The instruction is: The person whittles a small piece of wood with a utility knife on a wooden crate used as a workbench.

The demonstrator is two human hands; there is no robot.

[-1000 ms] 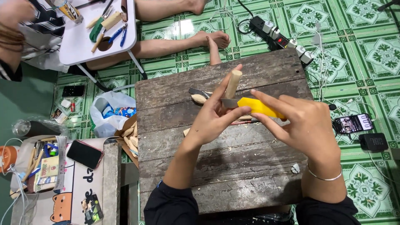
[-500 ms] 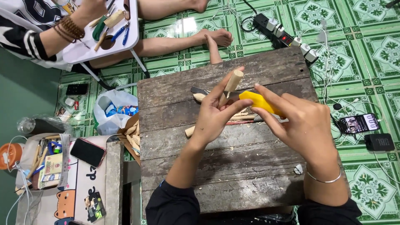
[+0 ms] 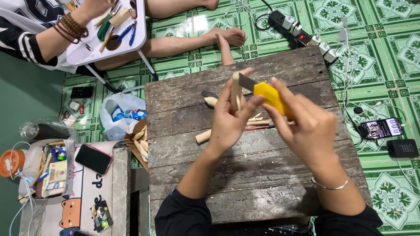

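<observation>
Left hand (image 3: 229, 120) clasps the upright wooden stick (image 3: 236, 89); right hand (image 3: 306, 126) grips a yellow knife (image 3: 270, 97) (blade seemingly touching it).

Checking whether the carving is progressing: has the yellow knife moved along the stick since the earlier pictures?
Yes. The yellow knife in the right hand sits higher up the stick, near its top end, farther from the chips on the bench.

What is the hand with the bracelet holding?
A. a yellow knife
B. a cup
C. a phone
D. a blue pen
A: the right hand, the one with the bracelet, grips a yellow knife whose blade meets the wooden stick held by the left hand.
</observation>
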